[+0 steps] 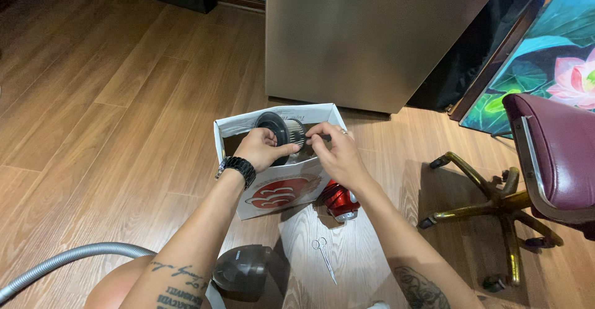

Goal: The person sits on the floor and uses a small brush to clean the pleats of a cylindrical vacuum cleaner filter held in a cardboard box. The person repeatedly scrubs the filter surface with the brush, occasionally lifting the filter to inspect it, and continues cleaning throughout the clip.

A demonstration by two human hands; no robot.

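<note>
One pair of small scissors (324, 258) lies on the wooden floor (93, 98) nearest, with one dark dome-shaped vacuum part (243, 270) and one grey ribbed hose (68, 258) to its left. Farther, one red canister piece (339, 201) sits just right of one white cardboard box (282, 191) — open-topped. Over that box, one round pleated filter (282, 129): the left hand (263, 149) grasps its dark end, the right hand (334, 151) pinches its far side. One maroon office chair (551, 160) stands right — one steel cabinet (372, 36) farthest.
</note>
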